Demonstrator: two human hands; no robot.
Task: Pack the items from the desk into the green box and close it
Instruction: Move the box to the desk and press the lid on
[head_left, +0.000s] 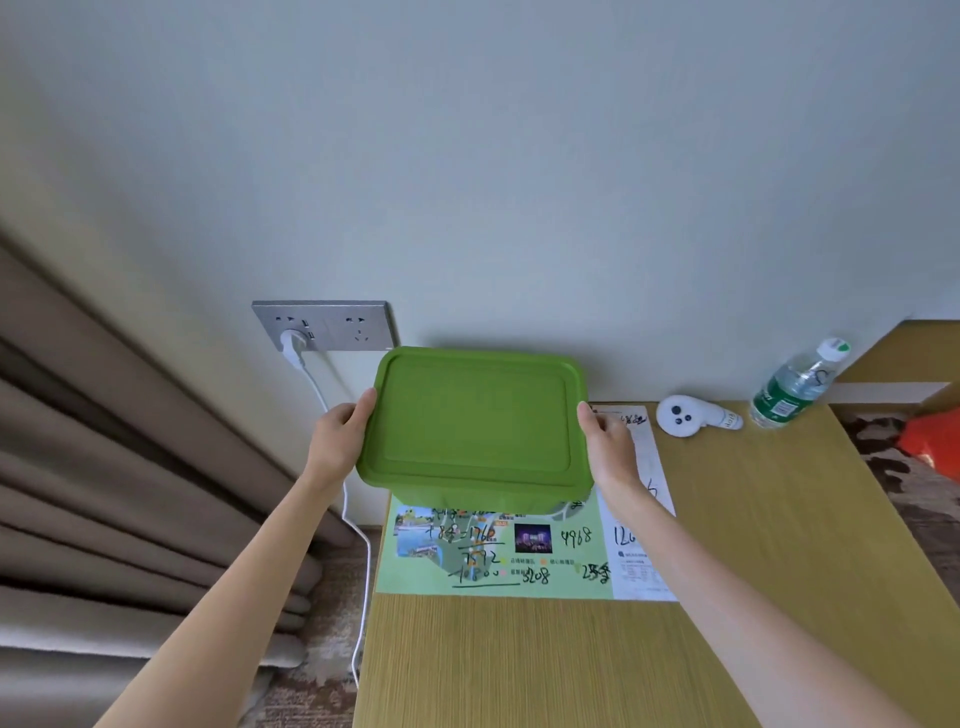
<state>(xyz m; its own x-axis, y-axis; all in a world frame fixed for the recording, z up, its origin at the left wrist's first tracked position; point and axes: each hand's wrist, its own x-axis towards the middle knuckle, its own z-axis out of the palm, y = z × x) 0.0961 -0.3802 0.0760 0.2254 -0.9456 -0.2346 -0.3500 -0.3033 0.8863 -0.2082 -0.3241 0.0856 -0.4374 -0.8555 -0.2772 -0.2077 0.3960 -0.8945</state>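
Observation:
A green plastic box (475, 431) with its lid on sits at the far left of the wooden desk (727, 597), on top of a printed map sheet (498, 556). My left hand (340, 441) grips the lid's left edge, thumb on top. My right hand (608, 447) grips the right edge the same way. The box's contents are hidden under the lid. A white handheld device (688, 414) and a clear water bottle (795, 384) with a green label stay on the desk near the wall.
A wall socket (322, 325) holds a white plug whose cable (358, 545) hangs down beside the desk's left edge. Beige curtains (104, 493) hang at the left. A red object (930, 447) lies beyond the desk's right edge.

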